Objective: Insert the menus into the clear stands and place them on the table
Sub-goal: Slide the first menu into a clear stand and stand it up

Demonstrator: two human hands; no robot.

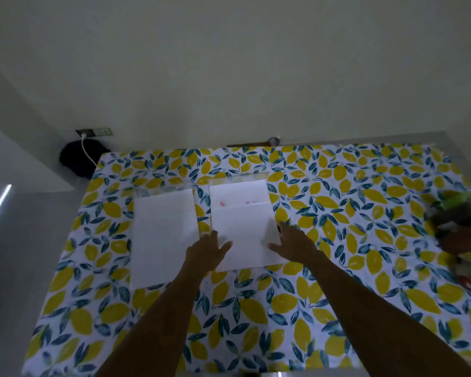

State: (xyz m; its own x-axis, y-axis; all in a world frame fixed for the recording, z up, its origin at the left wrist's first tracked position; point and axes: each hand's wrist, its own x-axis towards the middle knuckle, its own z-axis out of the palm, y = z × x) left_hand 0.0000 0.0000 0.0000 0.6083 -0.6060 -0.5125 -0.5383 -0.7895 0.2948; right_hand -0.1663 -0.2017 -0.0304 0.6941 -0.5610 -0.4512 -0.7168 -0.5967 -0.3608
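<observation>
Menu [242,229] lies flat; both hands, left [206,250] and right [294,244], spread open, press its sides.

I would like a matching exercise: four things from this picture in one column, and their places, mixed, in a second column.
Things:
1. left sheet
2. right sheet
3. dark bag
4. colourful pile

Places:
a. at the table's right edge
b. under both hands
c. on the floor, below the wall socket
d. on the cloth, untouched

Pairs: 1-d, 2-b, 3-c, 4-a
</observation>
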